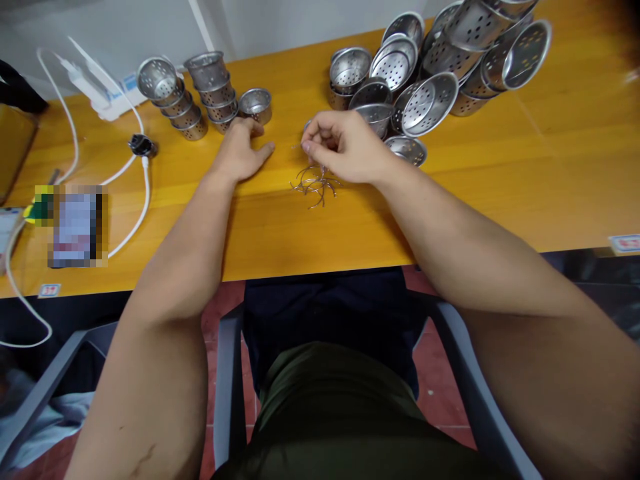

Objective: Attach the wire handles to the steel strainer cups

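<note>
My left hand (pixel 243 148) rests at the front of a small perforated metal cup (pixel 256 105), its thumb held apart from the fingers. Whether the fingertips touch that cup I cannot tell. To the right, my right hand (pixel 345 143) is closed in a pinch above the table, thumb against fingertips; what it holds, if anything, is too small or hidden to name. Just below it lies a loose pile of thin curved metal wires (pixel 317 185). Behind the right hand is a crowd of perforated metal cups (pixel 430 103), several of them tipped on their sides.
Two stacks of perforated cups, a leaning one (pixel 187 119) and an upright one (pixel 219 93), stand at the back left. A white power strip (pixel 117 100), white cables (pixel 147 200) and a blurred phone (pixel 75 227) lie farther left on the yellow table (pixel 310 240).
</note>
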A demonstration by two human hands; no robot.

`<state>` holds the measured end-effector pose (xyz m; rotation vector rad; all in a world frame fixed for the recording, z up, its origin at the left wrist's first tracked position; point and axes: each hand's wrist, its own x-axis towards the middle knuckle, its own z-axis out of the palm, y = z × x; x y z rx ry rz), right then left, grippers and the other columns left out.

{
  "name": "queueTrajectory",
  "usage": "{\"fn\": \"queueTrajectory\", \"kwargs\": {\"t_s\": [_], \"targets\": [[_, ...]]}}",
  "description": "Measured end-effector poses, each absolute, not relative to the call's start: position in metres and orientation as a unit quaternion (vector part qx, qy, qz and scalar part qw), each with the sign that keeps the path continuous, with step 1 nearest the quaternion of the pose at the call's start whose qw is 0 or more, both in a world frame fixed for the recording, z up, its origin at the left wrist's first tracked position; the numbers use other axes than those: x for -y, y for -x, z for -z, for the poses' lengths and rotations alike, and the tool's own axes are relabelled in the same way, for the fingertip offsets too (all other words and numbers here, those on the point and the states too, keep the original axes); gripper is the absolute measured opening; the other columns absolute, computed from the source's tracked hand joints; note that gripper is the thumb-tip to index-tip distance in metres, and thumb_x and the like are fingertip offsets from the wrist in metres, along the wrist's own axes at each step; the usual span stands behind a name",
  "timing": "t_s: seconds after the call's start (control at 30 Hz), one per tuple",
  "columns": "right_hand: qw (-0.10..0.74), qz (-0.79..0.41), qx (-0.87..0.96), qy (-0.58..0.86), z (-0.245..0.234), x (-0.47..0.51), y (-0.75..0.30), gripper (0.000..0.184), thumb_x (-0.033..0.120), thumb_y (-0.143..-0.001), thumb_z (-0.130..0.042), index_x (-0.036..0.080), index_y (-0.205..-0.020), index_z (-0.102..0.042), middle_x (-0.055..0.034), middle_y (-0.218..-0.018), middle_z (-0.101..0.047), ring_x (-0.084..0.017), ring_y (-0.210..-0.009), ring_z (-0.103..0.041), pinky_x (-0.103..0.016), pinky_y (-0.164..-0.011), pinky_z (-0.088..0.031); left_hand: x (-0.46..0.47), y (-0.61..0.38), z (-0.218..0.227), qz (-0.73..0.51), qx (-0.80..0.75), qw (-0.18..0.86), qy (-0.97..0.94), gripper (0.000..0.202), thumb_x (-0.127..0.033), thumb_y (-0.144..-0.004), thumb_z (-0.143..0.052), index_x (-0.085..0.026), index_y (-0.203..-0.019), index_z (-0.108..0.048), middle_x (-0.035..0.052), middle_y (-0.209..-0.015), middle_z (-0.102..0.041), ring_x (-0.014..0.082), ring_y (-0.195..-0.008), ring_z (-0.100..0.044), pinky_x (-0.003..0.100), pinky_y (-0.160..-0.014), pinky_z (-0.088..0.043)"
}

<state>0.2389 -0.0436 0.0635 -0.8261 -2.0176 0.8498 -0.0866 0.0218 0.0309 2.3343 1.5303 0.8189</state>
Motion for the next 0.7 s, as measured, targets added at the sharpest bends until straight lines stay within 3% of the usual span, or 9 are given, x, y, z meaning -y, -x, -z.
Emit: {"fn": "queueTrajectory", "kwargs": {"t_s": [0.1, 0.23, 0.37, 0.43, 0.53, 0.6, 0.7], "targets": [[0.36, -0.336, 0.811, 0.316, -0.065, 0.045, -0.239, 0.035, 0.045, -0.109, -0.102, 0.031, -0.098, -0.072, -0.0024, -0.089, -0.075, -0.028, -0.082, -0.068, -0.042, -0.073, -0.057, -0.02, 0.086, -0.037, -0.271, -0.538, 0.11, -0.79, 0.063, -0.096, -0.108, -0.07, -0.037, -0.129, -0.081, 0.0017, -0.106, -0.084, 0.0335, -0.13, -0.065, 0.063, -0.121, -0.058], [0.317, -0.342, 0.829, 0.309, -0.073, 0.05, -0.24, 0.029, 0.025, -0.102, -0.098, 0.029, -0.095, -0.07, 0.0003, -0.082, -0.068, -0.026, -0.082, -0.063, -0.04, -0.074, -0.051, -0.004, 0.071, -0.053, -0.254, -0.511, 0.109, -0.814, 0.06, -0.088, -0.121, -0.055, -0.035, -0.139, -0.078, -0.0005, -0.109, -0.087, 0.0284, -0.123, -0.067, 0.06, -0.116, -0.061], [0.284, -0.325, 0.848, 0.309, -0.086, 0.053, -0.248, 0.024, 0.007, -0.094, -0.085, 0.026, -0.095, -0.072, 0.0022, -0.077, -0.063, -0.023, -0.079, -0.059, -0.04, -0.076, -0.047, 0.026, 0.042, -0.067, -0.285, -0.416, 0.17, -0.847, 0.055, -0.084, -0.116, -0.069, -0.032, -0.129, -0.083, 0.0089, -0.129, -0.09, 0.0361, -0.117, -0.081, 0.061, -0.109, -0.066], [0.256, -0.294, 0.863, 0.322, -0.091, 0.053, -0.253, 0.024, 0.007, -0.093, -0.085, 0.026, -0.09, -0.07, 0.0018, -0.075, -0.063, -0.024, -0.076, -0.059, -0.041, -0.075, -0.046, 0.039, 0.028, -0.069, -0.241, -0.356, 0.201, -0.88, 0.05, -0.073, -0.11, -0.083, -0.029, -0.135, -0.086, 0.014, -0.14, -0.088, 0.0427, -0.129, -0.083, 0.063, -0.119, -0.067], [0.24, -0.256, 0.871, 0.342, -0.091, 0.052, -0.256, 0.024, 0.012, -0.094, -0.088, 0.028, -0.09, -0.071, 0.0001, -0.076, -0.068, -0.027, -0.076, -0.062, -0.044, -0.075, -0.049, 0.05, 0.015, -0.068, -0.157, -0.332, 0.188, -0.911, 0.06, -0.054, -0.102, -0.096, -0.023, -0.153, -0.086, 0.0205, -0.158, -0.082, 0.0517, -0.154, -0.073, 0.072, -0.138, -0.058], [0.257, -0.241, 0.869, 0.346, -0.087, 0.052, -0.253, 0.021, 0.015, -0.094, -0.089, 0.029, -0.092, -0.073, -0.001, -0.077, -0.072, -0.029, -0.077, -0.066, -0.045, -0.076, -0.053, 0.05, 0.011, -0.067, -0.142, -0.351, 0.17, -0.91, 0.06, -0.045, -0.102, -0.098, -0.02, -0.155, -0.086, 0.0212, -0.161, -0.079, 0.0521, -0.156, -0.07, 0.074, -0.141, -0.055], [0.283, -0.246, 0.861, 0.344, -0.082, 0.053, -0.247, 0.02, 0.021, -0.097, -0.092, 0.031, -0.094, -0.074, -0.0023, -0.081, -0.076, -0.033, -0.083, -0.071, -0.048, -0.078, -0.059, 0.047, 0.011, -0.065, -0.158, -0.363, 0.165, -0.904, 0.044, -0.036, -0.104, -0.095, -0.023, -0.146, -0.089, 0.018, -0.158, -0.082, 0.0492, -0.154, -0.073, 0.071, -0.141, -0.058]]}}
